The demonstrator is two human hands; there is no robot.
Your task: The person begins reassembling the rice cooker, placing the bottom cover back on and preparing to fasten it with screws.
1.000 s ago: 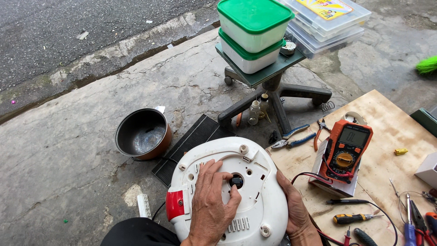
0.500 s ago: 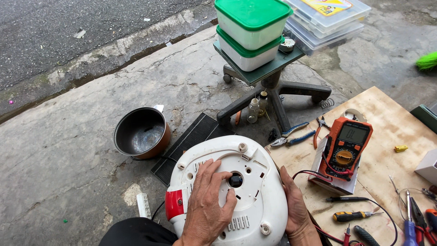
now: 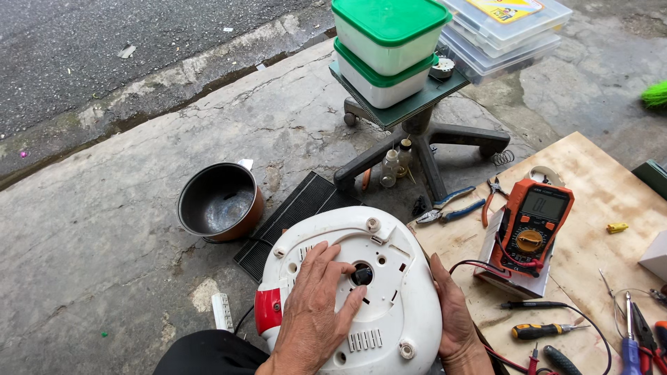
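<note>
At six o'clock, the overturned white cooker base rests against the wooden worktop. Left hand lies flat on it, fingers spread open; right hand grips its three-o'clock edge.

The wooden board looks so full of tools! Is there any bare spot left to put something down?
Yes. The wooden board is bare at its far corner, beyond the orange meter, and around the small yellow piece. The near right corner is crowded with screwdrivers and wires. The concrete ground left of the metal pot is also bare.
</note>
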